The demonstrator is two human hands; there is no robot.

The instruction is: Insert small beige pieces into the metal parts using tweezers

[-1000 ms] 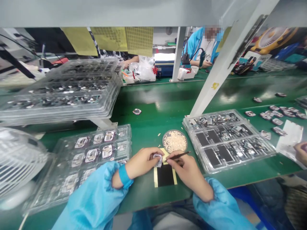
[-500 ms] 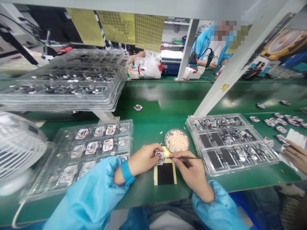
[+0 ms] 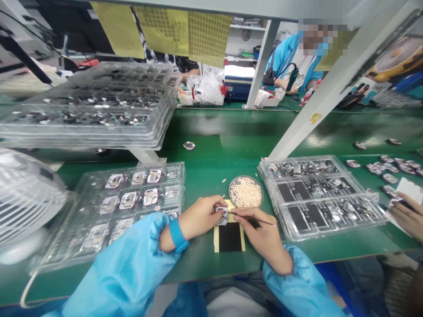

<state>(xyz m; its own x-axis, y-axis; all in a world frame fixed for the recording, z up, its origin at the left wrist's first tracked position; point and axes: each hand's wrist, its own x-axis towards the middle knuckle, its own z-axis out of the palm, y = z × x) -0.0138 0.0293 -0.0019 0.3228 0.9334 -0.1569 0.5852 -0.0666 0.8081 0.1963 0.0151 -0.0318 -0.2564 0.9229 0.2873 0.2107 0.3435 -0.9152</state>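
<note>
My left hand (image 3: 205, 215), with a blue band at the wrist, pinches a small squarish white-and-grey device housing (image 3: 221, 216). In my right hand (image 3: 259, 233) is a thin dark pair of tweezers (image 3: 261, 220), held like a pen, its tip at the right side of the housing. Whether the tip grips a part is too small to tell. Below the housing lies a black pad (image 3: 230, 237) edged with yellow tape. A round dish (image 3: 246, 192) full of small pale pieces stands just behind my hands.
Clear trays with similar housings (image 3: 128, 200) lie at left, beside a white fan (image 3: 29, 202). A parts tray (image 3: 317, 200) lies at right. Stacked trays (image 3: 89, 105) rise at back left. A slanted metal post (image 3: 317, 97) stands right. Another person's hand (image 3: 408, 215) is at far right.
The tweezers' rear end has swung a little lower, and their tip now meets the housing. My left hand keeps its pinch. The whole view has shifted slightly.
</note>
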